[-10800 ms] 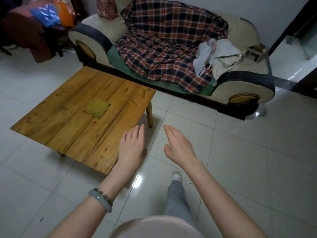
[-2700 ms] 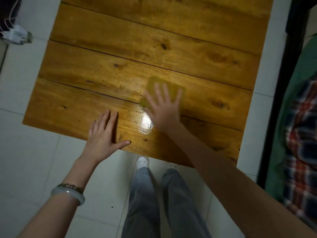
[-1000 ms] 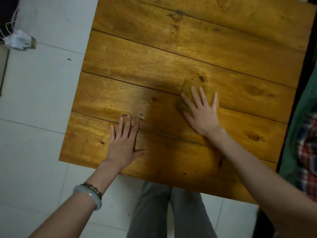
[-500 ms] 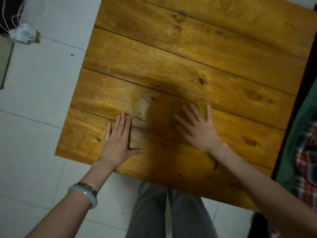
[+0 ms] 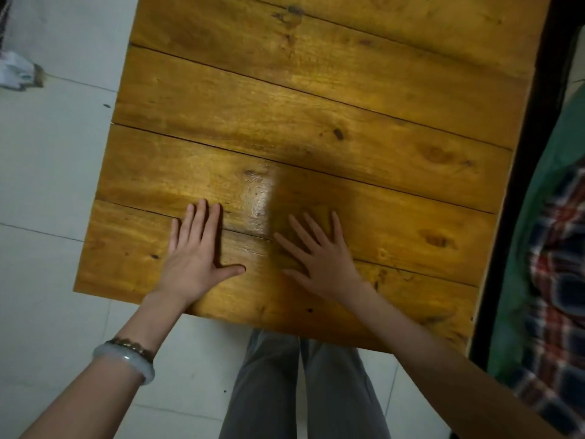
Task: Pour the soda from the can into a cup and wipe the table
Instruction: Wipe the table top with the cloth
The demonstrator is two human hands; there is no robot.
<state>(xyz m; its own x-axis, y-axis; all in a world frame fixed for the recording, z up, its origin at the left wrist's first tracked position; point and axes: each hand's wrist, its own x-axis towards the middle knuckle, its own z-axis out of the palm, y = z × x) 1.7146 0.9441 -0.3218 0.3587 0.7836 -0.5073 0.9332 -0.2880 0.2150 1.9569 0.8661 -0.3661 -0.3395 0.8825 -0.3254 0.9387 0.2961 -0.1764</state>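
Observation:
The wooden plank table (image 5: 316, 106) fills the head view. My right hand (image 5: 323, 261) lies flat with spread fingers on a yellow-green cloth (image 5: 323, 215), pressing it onto the second plank from the near edge. Only a blurred bit of cloth shows beyond the fingertips. My left hand (image 5: 196, 261) rests flat on the table near the front edge, fingers apart, holding nothing. A wet shiny streak (image 5: 259, 198) lies between the two hands. No can or cup is in view.
A sofa with a green seat and plaid blanket (image 5: 557, 248) runs along the table's right side. White floor tiles (image 5: 47, 185) lie to the left, with a white object (image 5: 15, 72) on them. My grey-trousered legs (image 5: 300, 391) stand at the near edge.
My right hand has slid the cloth toward the near edge and a little left, leaving a wet sheen behind. The left hand has stayed planted on the table.

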